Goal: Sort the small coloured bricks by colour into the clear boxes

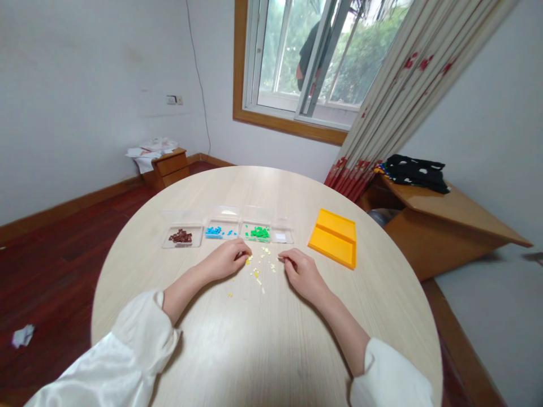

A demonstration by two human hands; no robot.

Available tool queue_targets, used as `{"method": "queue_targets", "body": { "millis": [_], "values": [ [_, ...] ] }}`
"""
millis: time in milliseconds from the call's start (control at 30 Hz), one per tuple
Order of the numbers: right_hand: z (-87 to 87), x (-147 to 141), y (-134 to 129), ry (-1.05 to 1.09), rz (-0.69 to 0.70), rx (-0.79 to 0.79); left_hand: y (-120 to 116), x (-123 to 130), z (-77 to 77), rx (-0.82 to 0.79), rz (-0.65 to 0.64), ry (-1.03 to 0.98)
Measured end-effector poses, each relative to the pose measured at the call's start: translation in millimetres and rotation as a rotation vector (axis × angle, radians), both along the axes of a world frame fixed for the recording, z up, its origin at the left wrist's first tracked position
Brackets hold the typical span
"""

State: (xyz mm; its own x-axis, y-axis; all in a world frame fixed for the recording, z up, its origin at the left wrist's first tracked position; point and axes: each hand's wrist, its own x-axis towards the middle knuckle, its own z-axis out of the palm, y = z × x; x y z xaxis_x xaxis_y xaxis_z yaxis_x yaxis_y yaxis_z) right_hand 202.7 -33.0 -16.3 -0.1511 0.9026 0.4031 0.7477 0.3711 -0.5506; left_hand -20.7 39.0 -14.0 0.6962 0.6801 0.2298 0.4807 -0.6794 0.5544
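Note:
Small yellow and pale cream pieces (257, 273) lie scattered on the table between my two hands. My left hand (231, 258) rests at their left side, fingers pinched together over a yellow piece at the fingertips. On the right, my right hand (302, 270) has thumb and forefinger pressed together; what is between them is too small to name. Just beyond the hands stand clear plastic boxes with green pieces (259, 232), blue pieces (215, 231) and, farther left, dark brown pieces (180, 236). A smaller clear box (283, 236) holds something white.
A yellow two-compartment tray (334, 237) sits on the right of the round wooden table (203, 350). Beyond the table are a small cabinet with papers (169, 164), a wooden desk with a black cloth (416, 172), a curtain (394, 85) and a window.

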Motion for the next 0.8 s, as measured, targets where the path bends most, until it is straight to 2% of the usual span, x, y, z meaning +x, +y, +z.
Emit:
{"method": "queue_targets", "body": {
  "millis": [100,433,800],
  "values": [
    [-2.4,2,2,-0.007,-0.011,0.037,1,-1,-1.3,-0.008,-0.003,-0.01],
    [-4.1,2,2,-0.066,0.025,-0.077,-4,0,6.8,-0.097,-0.034,-0.013],
    [-11.5,-2,10,0.025,-0.026,0.023,-2,2,0.9,-0.172,0.057,-0.038]
  ]
}}
